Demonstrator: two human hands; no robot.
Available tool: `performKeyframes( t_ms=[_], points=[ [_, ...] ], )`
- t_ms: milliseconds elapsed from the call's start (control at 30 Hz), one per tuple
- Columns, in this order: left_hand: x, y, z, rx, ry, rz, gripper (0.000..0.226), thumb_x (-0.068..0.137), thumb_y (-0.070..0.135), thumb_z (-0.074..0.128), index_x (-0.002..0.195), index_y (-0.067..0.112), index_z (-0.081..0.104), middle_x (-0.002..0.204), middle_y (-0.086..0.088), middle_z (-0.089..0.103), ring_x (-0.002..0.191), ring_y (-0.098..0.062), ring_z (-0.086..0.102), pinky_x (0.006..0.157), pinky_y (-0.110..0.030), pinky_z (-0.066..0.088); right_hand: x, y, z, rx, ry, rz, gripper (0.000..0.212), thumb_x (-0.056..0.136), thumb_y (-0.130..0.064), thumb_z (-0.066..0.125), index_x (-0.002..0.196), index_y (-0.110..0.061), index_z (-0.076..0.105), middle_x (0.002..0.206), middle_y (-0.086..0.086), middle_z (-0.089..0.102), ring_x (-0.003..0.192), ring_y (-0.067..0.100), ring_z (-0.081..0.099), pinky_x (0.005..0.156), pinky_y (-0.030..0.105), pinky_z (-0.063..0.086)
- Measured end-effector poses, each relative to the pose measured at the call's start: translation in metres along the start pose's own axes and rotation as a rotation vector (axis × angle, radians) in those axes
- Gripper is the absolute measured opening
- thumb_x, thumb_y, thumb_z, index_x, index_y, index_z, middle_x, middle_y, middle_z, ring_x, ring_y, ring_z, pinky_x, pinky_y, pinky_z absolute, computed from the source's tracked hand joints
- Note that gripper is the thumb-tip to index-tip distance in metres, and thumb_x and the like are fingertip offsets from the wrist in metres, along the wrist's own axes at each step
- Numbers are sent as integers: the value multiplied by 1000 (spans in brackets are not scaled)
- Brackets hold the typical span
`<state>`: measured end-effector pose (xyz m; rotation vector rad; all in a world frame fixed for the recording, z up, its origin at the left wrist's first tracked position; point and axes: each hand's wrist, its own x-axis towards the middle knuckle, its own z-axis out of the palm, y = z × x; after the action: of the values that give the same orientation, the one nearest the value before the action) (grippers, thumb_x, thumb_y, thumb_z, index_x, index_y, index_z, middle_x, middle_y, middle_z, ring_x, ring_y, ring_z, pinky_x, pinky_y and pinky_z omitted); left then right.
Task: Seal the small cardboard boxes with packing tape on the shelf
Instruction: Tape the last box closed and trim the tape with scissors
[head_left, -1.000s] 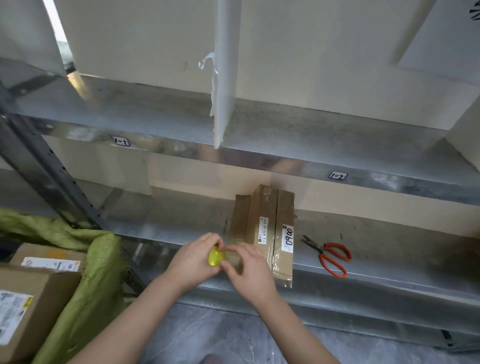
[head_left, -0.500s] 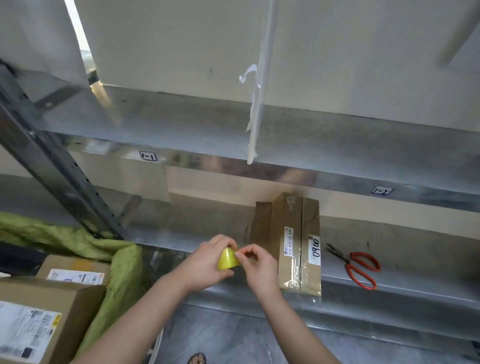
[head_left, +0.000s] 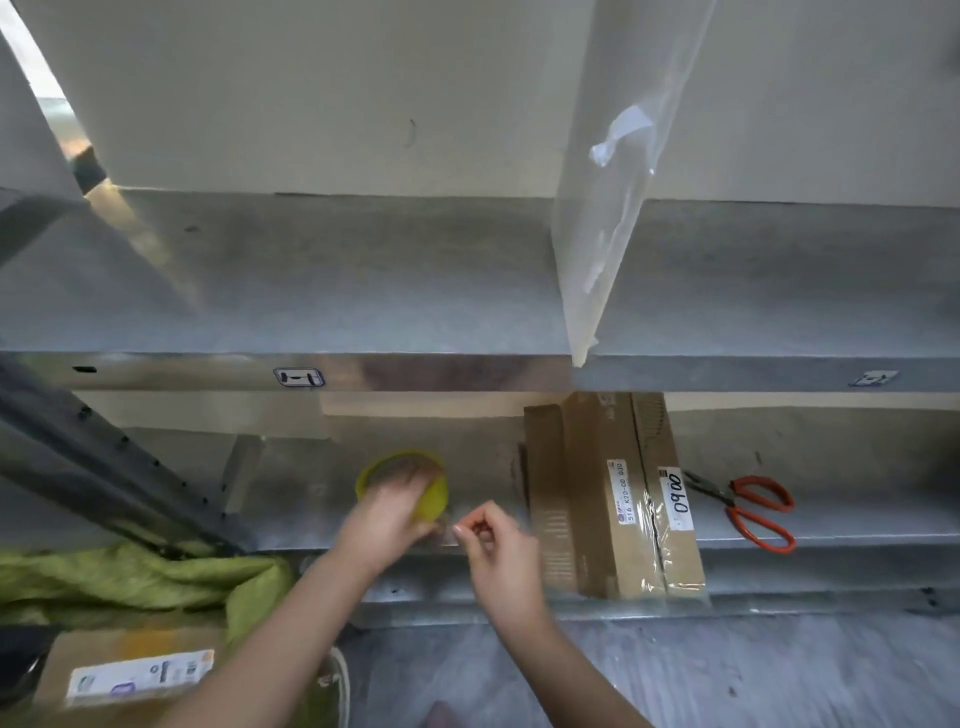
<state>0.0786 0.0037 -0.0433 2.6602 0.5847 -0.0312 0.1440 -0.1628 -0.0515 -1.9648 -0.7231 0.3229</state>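
At lower centre of the frame, the left hand (head_left: 384, 525) grips a yellow-cored roll of clear packing tape (head_left: 410, 480) while the right hand (head_left: 501, 551) pinches what looks like its loose end; best draw the strip taut toward the brown cardboard boxes (head_left: 597, 493) just right on the metal shelf (head_left: 857, 499), labelled "0900" and "516 K20-00 030"

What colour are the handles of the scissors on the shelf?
Orange-red scissors handles, clearest in the head view.
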Motion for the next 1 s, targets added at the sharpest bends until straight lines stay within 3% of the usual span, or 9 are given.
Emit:
performKeyframes(
  t_ms=[200,367,433,500,567,633,700,833,1000],
  points=[
    [11,-18,28,68,-37,29,80,79,42,74,147,19,38,153,-7,37,135,-32,41,105,-38,37,24,18,16,160,-10,325,26,88,-5,67,72,-24,61,67,-1,69,68,17,69,71,41,59],
    [2,-52,41,232,-123,33,68,90,59,50,150,34,30,162,11,1,147,-20,14,112,-52,18,36,40,16,268,44,514,19,85,-3,71,71,-13,63,73,9,69,68,20,71,57,23,54],
    [3,-57,37,296,-109,95,68,81,56,66,140,30,48,160,5,22,140,-22,33,103,-59,35,37,45,13,311,34,564,14,85,-4,72,74,-7,64,77,14,69,67,18,70,56,20,53],
    [5,-56,35,381,-80,135,70,60,57,84,121,29,65,144,0,50,122,-23,54,81,-52,53,38,48,15,310,13,594,12,86,-6,72,76,-7,65,78,12,69,68,16,71,57,21,54],
    [5,-52,33,397,-53,140,68,53,58,86,112,31,69,136,-1,57,115,-22,61,74,-47,56,39,51,17,248,3,610,13,86,-9,72,75,-11,65,81,10,69,71,18,70,59,24,55],
    [5,-53,35,403,-42,136,66,54,56,87,112,31,69,136,-2,57,114,-22,63,76,-50,55,42,56,17,-18,-35,555,10,87,-21,72,79,-17,68,89,4,69,77,17,68,65,27,53],
    [7,-54,37,366,-68,124,63,66,54,82,122,30,64,145,-3,49,126,-24,55,87,-57,49,44,57,19,-317,-85,456,11,90,-34,66,91,-24,69,97,-7,65,84,15,64,65,25,46],
    [8,-61,46,302,-166,80,61,94,58,43,148,37,25,162,8,-6,149,-16,0,114,-54,11,43,55,26,-565,-92,349,21,94,-50,53,105,-35,63,111,-13,58,105,11,53,65,25,40],
    [7,-60,41,290,-226,46,73,90,70,34,151,37,13,161,11,-13,148,-15,-7,116,-50,3,48,54,22,-574,-167,349,43,95,-50,51,131,-27,46,127,-5,52,116,16,50,79,28,46]
  ],
)
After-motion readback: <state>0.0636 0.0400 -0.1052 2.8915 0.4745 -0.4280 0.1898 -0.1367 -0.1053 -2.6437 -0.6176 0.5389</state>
